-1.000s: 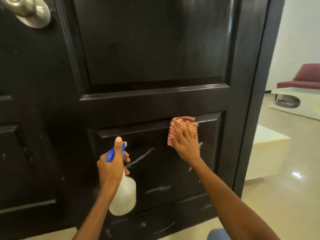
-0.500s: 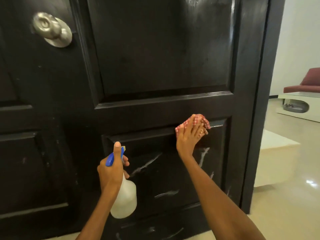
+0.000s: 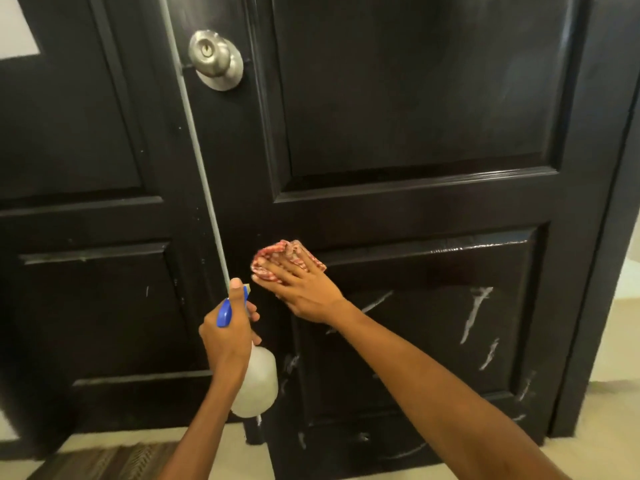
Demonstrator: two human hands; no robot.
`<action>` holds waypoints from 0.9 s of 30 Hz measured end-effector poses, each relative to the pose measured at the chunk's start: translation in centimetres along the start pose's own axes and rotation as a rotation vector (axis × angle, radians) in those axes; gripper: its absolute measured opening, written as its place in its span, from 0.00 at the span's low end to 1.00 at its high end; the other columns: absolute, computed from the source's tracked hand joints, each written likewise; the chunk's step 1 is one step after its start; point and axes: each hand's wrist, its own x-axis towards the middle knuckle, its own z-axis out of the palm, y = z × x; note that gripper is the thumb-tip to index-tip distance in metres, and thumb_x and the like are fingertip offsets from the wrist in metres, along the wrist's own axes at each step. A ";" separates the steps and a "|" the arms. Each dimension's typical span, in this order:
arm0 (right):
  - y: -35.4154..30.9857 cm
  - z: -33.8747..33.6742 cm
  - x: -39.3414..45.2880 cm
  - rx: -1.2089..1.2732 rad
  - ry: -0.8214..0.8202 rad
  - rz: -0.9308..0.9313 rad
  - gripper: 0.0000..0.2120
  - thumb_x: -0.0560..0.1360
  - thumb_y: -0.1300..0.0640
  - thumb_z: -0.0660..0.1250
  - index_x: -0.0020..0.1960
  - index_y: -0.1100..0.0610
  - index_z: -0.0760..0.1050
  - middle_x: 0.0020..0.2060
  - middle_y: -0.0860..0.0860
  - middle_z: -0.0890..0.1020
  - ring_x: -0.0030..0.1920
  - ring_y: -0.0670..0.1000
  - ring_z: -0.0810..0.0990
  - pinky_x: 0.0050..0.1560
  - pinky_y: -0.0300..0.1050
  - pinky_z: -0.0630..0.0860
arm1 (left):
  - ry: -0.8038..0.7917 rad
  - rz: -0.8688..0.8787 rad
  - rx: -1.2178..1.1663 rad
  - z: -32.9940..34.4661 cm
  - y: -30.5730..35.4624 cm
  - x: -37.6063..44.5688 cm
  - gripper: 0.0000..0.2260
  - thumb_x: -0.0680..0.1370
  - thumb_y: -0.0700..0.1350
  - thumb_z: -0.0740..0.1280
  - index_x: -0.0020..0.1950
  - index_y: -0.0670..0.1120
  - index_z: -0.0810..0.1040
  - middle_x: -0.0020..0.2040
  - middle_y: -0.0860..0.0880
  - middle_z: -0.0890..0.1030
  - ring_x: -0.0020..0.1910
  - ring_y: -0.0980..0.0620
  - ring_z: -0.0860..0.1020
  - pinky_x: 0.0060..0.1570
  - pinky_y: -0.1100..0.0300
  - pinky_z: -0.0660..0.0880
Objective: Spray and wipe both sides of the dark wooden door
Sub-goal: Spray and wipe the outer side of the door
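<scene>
Flat-fingered, right hand (image 3: 304,292) presses checked cloth (image 3: 287,258) on glossy panelled door (image 3: 415,98); left hand (image 3: 227,337) grips translucent spray bottle (image 3: 258,386).

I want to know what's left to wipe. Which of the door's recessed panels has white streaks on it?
The lower right panel, just right of the right hand pressing the red checked cloth. White streaks run down it; the upper panel above shows none.
</scene>
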 end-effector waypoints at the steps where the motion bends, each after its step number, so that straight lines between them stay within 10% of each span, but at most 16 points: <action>1: 0.3 0.3 -1.1 -0.023 0.013 -0.003 0.33 0.82 0.49 0.58 0.82 0.44 0.45 0.82 0.50 0.49 0.81 0.56 0.45 0.78 0.65 0.44 | -0.016 -0.011 -0.006 -0.2 -0.2 -0.1 0.27 0.79 0.65 0.58 0.41 0.43 0.80 0.35 0.43 0.82 0.25 0.46 0.78 0.26 0.60 0.76; 6: 1.6 2.0 -7.8 0.024 0.132 0.537 0.32 0.81 0.49 0.60 0.81 0.49 0.52 0.80 0.54 0.57 0.80 0.58 0.52 0.77 0.65 0.54 | -0.114 -0.061 -0.046 -0.8 -1.3 -0.3 0.28 0.77 0.65 0.58 0.40 0.41 0.80 0.34 0.43 0.82 0.23 0.48 0.76 0.25 0.61 0.76; 11: -0.3 1.6 -7.1 0.428 0.266 1.269 0.33 0.84 0.44 0.50 0.81 0.50 0.34 0.81 0.58 0.40 0.80 0.61 0.38 0.78 0.66 0.42 | -0.174 -0.092 -0.069 -0.3 -1.6 -0.5 0.26 0.76 0.66 0.59 0.42 0.44 0.81 0.36 0.42 0.82 0.24 0.47 0.76 0.26 0.57 0.77; 19: -2.1 0.3 0.3 0.165 0.073 0.288 0.38 0.80 0.54 0.59 0.82 0.46 0.41 0.82 0.52 0.44 0.81 0.56 0.41 0.77 0.68 0.47 | -0.080 -0.026 -0.088 0.0 -1.2 3.5 0.29 0.79 0.64 0.58 0.40 0.39 0.80 0.34 0.43 0.82 0.23 0.47 0.77 0.25 0.61 0.76; 27: -6.6 4.7 -3.1 0.179 0.045 0.499 0.36 0.82 0.52 0.56 0.82 0.48 0.39 0.82 0.53 0.43 0.81 0.55 0.40 0.79 0.63 0.48 | -0.102 -0.023 -0.076 -0.1 -2.9 3.0 0.27 0.80 0.63 0.59 0.40 0.41 0.81 0.32 0.44 0.82 0.23 0.48 0.77 0.25 0.59 0.76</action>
